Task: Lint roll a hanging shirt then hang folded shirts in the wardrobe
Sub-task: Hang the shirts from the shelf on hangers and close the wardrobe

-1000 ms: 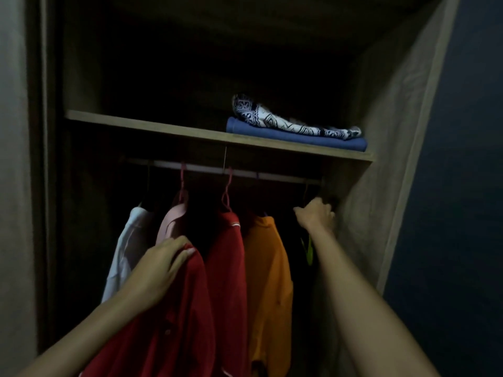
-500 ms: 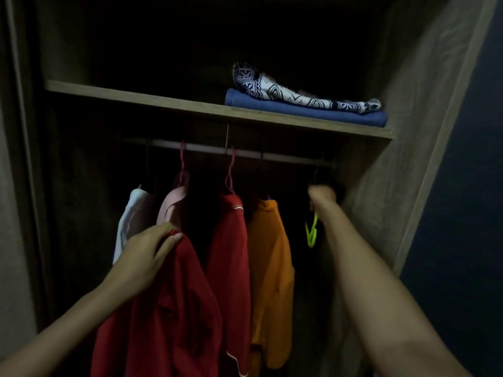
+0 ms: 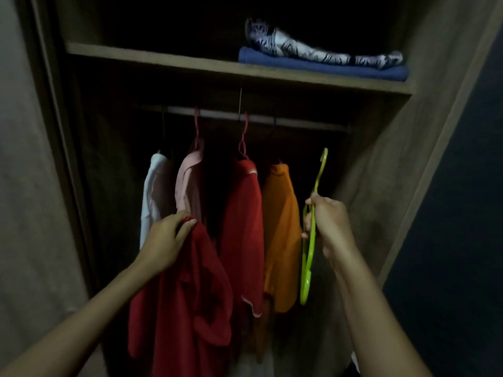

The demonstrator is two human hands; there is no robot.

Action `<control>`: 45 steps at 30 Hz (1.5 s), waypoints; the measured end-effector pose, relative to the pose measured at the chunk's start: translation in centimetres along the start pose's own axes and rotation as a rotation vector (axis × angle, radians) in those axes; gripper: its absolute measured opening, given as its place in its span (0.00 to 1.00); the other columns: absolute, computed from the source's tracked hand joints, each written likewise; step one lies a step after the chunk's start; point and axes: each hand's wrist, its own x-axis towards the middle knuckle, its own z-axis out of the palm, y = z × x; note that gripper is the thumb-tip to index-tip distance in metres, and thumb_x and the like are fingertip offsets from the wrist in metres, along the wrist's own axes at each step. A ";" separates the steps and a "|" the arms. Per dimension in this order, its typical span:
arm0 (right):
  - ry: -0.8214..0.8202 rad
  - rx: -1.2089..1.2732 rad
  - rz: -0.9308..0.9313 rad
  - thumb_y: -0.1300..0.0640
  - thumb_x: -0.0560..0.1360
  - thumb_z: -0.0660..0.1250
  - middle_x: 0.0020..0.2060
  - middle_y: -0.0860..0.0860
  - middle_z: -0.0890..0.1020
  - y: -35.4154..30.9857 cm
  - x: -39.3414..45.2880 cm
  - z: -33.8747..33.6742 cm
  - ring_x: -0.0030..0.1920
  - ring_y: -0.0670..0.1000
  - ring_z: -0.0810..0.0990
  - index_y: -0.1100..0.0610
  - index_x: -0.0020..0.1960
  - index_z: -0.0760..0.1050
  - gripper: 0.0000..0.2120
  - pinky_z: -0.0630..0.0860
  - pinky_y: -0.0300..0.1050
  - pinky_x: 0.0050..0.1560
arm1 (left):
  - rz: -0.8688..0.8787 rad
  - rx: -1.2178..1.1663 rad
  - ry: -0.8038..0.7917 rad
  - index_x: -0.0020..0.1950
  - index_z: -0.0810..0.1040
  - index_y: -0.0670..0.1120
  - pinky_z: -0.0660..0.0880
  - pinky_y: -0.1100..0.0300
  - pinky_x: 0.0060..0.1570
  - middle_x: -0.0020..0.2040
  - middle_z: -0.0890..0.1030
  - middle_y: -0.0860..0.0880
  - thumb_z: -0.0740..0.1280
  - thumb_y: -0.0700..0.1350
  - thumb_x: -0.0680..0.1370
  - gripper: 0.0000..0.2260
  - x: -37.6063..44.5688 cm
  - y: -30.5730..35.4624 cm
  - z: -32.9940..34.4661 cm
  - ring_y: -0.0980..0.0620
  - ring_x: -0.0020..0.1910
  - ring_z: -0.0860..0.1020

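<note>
Below the rail (image 3: pixel 245 117), the left hand (image 3: pixel 163 240) gripped an unhung red shirt (image 3: pixel 185 308), the right hand (image 3: pixel 330 224) clasped a green hanger (image 3: pixel 309 262); hanging remained.

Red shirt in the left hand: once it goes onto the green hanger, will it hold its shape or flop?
Probably flop: the red shirt hangs in loose folds below the left hand, bunched where it is gripped. It looks light, since a grip at the top carries it all. The green hanger in the right hand keeps its thin outline, so it is likely stiff.
</note>
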 end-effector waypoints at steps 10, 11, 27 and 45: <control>0.023 -0.295 -0.128 0.47 0.71 0.64 0.17 0.45 0.69 6.2 -13.1 3.3 0.20 0.42 0.67 0.63 0.34 0.79 0.19 0.63 0.35 0.23 | -0.025 -0.016 -0.135 0.51 0.78 0.39 0.67 0.58 0.48 0.49 0.82 0.40 0.62 0.43 0.81 0.09 -3.2 -2.7 1.9 0.42 0.51 0.79; 0.022 -0.289 -0.148 0.46 0.69 0.63 0.19 0.46 0.69 6.2 -13.7 3.6 0.21 0.44 0.68 0.65 0.33 0.77 0.21 0.64 0.37 0.24 | -0.027 -0.021 -0.144 0.51 0.78 0.39 0.67 0.57 0.48 0.49 0.82 0.39 0.62 0.43 0.81 0.09 -3.2 -2.9 1.8 0.42 0.51 0.79; 0.041 0.439 0.406 0.58 0.81 0.58 0.20 0.55 0.76 10.7 -13.6 13.1 0.17 0.50 0.76 0.62 0.40 0.69 0.13 0.78 0.43 0.22 | 0.123 -0.225 -0.297 0.45 0.76 0.41 0.72 0.57 0.42 0.37 0.77 0.50 0.61 0.44 0.82 0.10 -5.9 -3.0 -1.3 0.57 0.37 0.74; 0.251 -0.129 0.133 0.51 0.77 0.62 0.24 0.51 0.82 14.7 -13.1 13.8 0.20 0.52 0.79 0.66 0.40 0.75 0.18 0.81 0.52 0.37 | 0.066 -0.032 -0.093 0.49 0.80 0.46 0.72 0.64 0.43 0.43 0.83 0.51 0.66 0.48 0.78 0.07 -7.7 0.4 -4.0 0.56 0.44 0.80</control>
